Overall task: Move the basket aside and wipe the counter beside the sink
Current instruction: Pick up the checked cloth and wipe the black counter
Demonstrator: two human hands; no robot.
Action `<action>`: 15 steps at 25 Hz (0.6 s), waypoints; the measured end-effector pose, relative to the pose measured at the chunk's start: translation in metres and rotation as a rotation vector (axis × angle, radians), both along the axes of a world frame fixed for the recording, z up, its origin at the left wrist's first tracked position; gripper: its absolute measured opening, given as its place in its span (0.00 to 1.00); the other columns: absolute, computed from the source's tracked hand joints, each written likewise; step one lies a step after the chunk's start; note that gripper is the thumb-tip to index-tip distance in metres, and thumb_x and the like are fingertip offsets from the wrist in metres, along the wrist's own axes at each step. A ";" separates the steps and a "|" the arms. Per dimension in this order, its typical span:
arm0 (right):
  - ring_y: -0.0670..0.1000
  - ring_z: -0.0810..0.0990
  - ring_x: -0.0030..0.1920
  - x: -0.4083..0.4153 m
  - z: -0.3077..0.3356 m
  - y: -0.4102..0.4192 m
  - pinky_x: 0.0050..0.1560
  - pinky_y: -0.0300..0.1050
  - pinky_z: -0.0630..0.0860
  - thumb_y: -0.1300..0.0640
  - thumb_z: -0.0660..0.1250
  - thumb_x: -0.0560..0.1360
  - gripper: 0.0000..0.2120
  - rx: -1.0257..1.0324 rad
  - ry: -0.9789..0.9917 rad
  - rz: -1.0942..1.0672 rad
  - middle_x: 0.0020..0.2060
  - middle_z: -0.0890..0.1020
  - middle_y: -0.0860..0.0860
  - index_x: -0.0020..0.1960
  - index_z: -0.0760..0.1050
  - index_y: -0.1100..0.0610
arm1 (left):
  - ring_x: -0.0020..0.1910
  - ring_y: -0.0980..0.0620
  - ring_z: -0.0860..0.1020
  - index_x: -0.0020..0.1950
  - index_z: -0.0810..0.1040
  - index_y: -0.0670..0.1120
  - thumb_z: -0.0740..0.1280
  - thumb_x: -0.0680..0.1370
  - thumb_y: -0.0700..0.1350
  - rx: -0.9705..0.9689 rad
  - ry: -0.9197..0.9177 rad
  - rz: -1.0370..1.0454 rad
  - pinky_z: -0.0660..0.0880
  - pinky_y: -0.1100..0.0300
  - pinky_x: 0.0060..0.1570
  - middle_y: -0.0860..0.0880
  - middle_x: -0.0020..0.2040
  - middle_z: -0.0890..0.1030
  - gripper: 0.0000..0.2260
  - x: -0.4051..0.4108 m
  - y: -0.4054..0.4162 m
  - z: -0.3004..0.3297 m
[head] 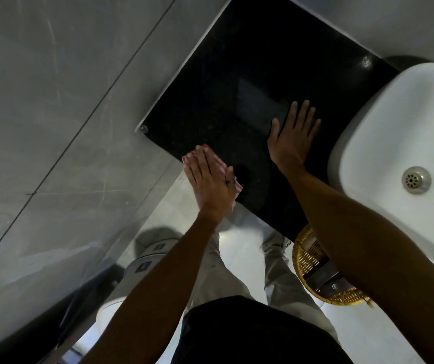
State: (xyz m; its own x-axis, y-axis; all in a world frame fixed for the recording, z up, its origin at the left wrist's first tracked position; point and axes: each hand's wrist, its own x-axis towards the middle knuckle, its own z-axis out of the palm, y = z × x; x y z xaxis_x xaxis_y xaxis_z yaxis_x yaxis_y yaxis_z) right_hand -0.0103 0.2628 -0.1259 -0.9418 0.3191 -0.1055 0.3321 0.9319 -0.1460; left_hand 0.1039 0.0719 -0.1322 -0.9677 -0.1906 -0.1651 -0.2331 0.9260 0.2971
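Observation:
The black glossy counter [226,82] runs from the grey wall to the white sink [384,143]. My left hand [208,179] lies flat on a red-and-white striped cloth [238,186] at the counter's near left edge, pressing it down. My right hand [293,132] rests flat on the counter with fingers spread, just left of the sink, holding nothing. The woven basket [313,266] sits low at the counter's front edge, partly hidden under my right forearm, with a dark box inside it.
Grey tiled wall [53,114] borders the counter on the left. A white toilet with a grey lid [147,258] stands below on the left. The sink drain [415,179] shows at right. My legs and the light floor are below.

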 end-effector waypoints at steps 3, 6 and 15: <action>0.62 0.51 0.85 -0.002 0.004 -0.012 0.84 0.63 0.44 0.40 0.47 0.85 0.34 -0.012 0.002 0.051 0.85 0.54 0.60 0.85 0.53 0.58 | 0.85 0.35 0.49 0.85 0.50 0.39 0.49 0.85 0.64 -0.085 0.029 0.033 0.49 0.40 0.83 0.37 0.85 0.51 0.38 -0.031 -0.052 -0.002; 0.61 0.50 0.85 -0.003 0.007 -0.013 0.84 0.62 0.44 0.40 0.46 0.85 0.34 -0.010 -0.024 0.028 0.85 0.53 0.59 0.85 0.52 0.58 | 0.84 0.36 0.53 0.84 0.53 0.39 0.50 0.85 0.63 -0.120 0.067 -0.023 0.50 0.39 0.83 0.37 0.85 0.55 0.36 -0.069 -0.102 0.002; 0.60 0.51 0.85 -0.005 0.005 -0.016 0.84 0.62 0.46 0.41 0.49 0.85 0.33 -0.007 -0.009 -0.005 0.85 0.54 0.58 0.85 0.54 0.57 | 0.85 0.37 0.50 0.85 0.49 0.40 0.45 0.85 0.63 -0.233 0.005 -0.388 0.51 0.38 0.83 0.38 0.85 0.51 0.36 -0.106 -0.134 0.009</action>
